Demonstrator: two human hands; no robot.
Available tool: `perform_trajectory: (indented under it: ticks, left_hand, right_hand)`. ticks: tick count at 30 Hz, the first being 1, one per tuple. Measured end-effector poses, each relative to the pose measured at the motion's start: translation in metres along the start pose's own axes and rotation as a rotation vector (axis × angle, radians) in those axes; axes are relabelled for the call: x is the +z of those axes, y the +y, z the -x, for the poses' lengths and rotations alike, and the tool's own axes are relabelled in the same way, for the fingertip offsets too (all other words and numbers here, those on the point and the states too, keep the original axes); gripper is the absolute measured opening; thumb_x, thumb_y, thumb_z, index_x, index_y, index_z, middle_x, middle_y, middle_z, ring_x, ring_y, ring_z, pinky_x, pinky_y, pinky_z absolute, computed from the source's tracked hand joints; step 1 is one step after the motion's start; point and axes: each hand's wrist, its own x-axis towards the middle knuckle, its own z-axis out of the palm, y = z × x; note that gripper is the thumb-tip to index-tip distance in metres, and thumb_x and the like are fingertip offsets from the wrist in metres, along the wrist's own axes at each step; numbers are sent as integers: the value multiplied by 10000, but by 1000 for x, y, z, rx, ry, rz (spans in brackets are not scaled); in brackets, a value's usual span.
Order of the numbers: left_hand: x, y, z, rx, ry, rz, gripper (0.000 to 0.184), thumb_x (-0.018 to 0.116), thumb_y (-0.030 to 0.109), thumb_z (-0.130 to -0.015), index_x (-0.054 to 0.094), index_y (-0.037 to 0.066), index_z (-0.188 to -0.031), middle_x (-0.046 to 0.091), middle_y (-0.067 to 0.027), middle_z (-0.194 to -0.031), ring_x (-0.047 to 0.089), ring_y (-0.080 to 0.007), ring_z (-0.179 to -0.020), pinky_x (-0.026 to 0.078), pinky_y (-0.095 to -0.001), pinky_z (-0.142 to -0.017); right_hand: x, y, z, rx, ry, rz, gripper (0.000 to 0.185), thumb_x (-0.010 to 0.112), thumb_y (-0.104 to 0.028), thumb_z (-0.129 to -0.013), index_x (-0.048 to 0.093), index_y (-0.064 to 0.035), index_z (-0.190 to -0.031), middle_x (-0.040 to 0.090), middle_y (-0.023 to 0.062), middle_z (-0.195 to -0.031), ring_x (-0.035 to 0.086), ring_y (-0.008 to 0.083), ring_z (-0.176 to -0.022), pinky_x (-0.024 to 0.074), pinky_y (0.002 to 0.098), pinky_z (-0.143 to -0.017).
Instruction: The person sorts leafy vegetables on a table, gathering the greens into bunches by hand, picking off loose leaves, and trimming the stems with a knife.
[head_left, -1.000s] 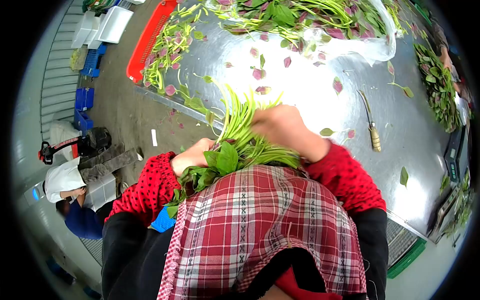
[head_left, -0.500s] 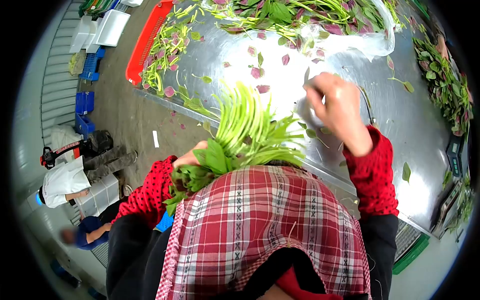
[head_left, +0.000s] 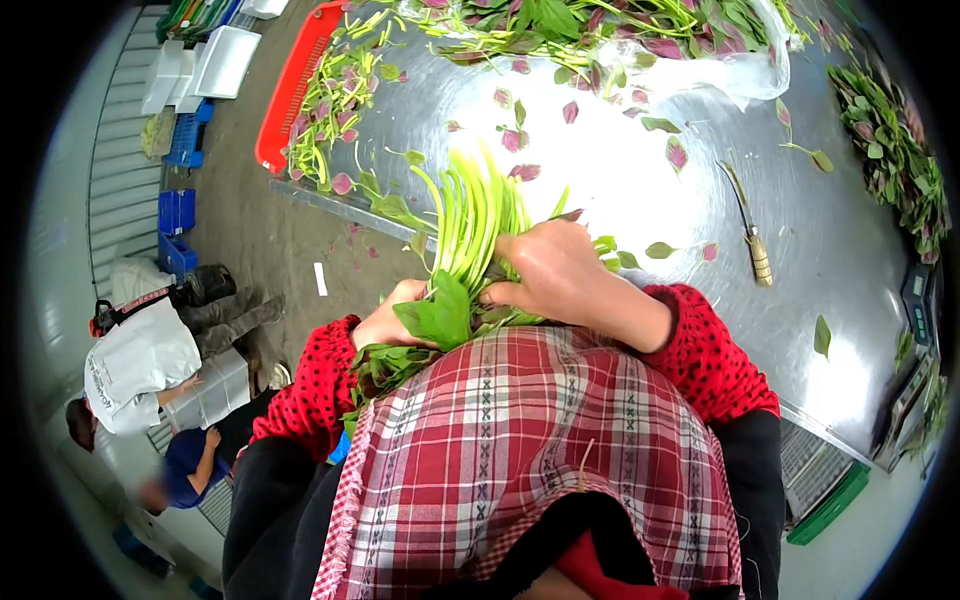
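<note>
- We log the bunch of leafy greens (head_left: 463, 225) at the table's near edge, held in front of the checked apron (head_left: 540, 420); its pale stems fan upward, leaves to the lower left.
- Left hand (head_left: 393, 318): we see it grasping the bunch low down, at the leafy end, partly covered by a green leaf.
- Right hand (head_left: 560, 270): fingers curled, touching the right side of the stems; we cannot tell whether any are pinched.
- On the metal table (head_left: 640, 215) we note scattered leaves, and a curved knife (head_left: 758, 258) with a wooden handle, lying apart from the right hand.
- Far side: a larger heap of greens (head_left: 560, 28), clear plastic (head_left: 750, 80) beside it.
- Table's left corner: we record a red basket (head_left: 288, 100), with cut stems (head_left: 335, 105) alongside.
- Left background: we observe two people near a pale box (head_left: 210, 390).
</note>
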Motion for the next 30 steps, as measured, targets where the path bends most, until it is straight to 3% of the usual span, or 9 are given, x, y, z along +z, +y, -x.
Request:
perform_trajectory:
  ticks: [2,7,13,15,19,25,27,29,30]
  left_hand:
    - [-5,1,5,20,-36,33,487,830,99,-652,626,1,-1083,688,-67,-991,632,-132,-900,505,-306,-822]
    - [-7,-15,8,114,-12,131,451,793,50,-658,636,-23,-1074,693,-88,-998,643,-163,-908,492,-314,-847]
    - [6,10,8,-3,-4,390,460,730,144,-650,655,-60,-1055,656,-169,-1114,604,-234,-1044,420,-369,-954]
    - [11,19,7,-6,36,396,503,713,89,-658,621,-66,-1128,637,-169,-1160,599,-224,-1059,429,-357,-943]
    - [8,17,16,-31,-23,279,503,653,86,-650,606,-96,-1117,648,-169,-1113,610,-250,-1039,438,-355,-949]
    - [7,14,16,-30,-11,389,518,644,65,-678,579,-92,-1168,639,-179,-1134,592,-264,-1086,416,-369,-981]
    - [7,15,16,0,-1,351,527,635,72,-697,562,-84,-1195,634,-175,-1150,588,-253,-1095,411,-354,-985]
    - [8,36,20,10,-25,336,475,636,89,-710,599,-73,-1154,628,-157,-1172,584,-242,-1102,419,-339,-976]
    - [4,29,18,25,-84,307,464,665,81,-712,612,-60,-1151,638,-154,-1159,580,-235,-1103,416,-358,-974]
  right_hand:
    - [17,13,-6,-28,-39,-135,243,741,-270,-714,627,-56,-710,569,131,-540,594,325,-521,475,414,-522]
    - [-51,36,2,131,590,155,68,681,-126,-770,669,-62,-790,605,116,-600,598,265,-498,475,337,-487]
    - [-8,4,24,106,-76,7,194,689,-262,-747,677,-76,-802,613,171,-628,629,341,-609,498,430,-556]
    - [17,18,15,76,-25,-351,175,702,-238,-726,660,-73,-766,600,177,-603,613,356,-570,484,431,-513]
    - [-19,59,8,195,538,252,105,664,-136,-742,611,-58,-695,609,129,-601,603,312,-528,474,421,-482]
    - [-18,-6,27,-84,160,99,161,698,-192,-758,656,-37,-760,620,142,-622,609,312,-536,487,394,-499]
    - [7,54,19,-10,115,101,97,676,-179,-701,651,-87,-715,628,116,-638,634,311,-624,504,417,-554]
    - [-61,61,13,317,46,677,81,648,-89,-676,646,-54,-749,636,140,-679,632,320,-594,504,412,-539]
    - [-79,60,10,368,396,713,237,661,-77,-669,644,-45,-903,636,133,-750,637,318,-629,500,403,-534]
